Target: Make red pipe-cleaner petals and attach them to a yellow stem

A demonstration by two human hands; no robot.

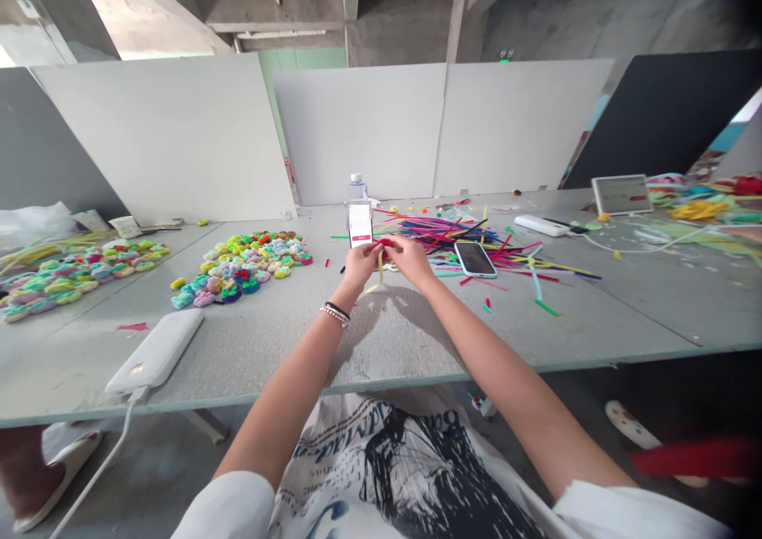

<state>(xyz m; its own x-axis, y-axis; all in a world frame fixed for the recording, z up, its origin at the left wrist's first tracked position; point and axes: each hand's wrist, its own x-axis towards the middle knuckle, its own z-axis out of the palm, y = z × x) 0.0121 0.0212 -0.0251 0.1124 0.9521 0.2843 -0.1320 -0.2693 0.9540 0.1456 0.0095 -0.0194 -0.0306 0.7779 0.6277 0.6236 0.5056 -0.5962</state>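
Power bank sits at the counter edge with finished puffs piled left, out of the way. Left hand and right hand meet mid-counter, both pinching a red stem, a yellow one dangling. Loose stems lie just right, handy.

Both bare forearms stretched forward from the near edge of the surface, converging toward its middle. Left hand and right hand raised just above the surface, close together, fingertips nearly meeting. Left fingers curled inward in a pinch; right fingers bent likewise, knuckles up, thumb tucked under. Bracelets circling the left wrist. Right forearm angled in from the right, longer in view; elbows low near the lap.
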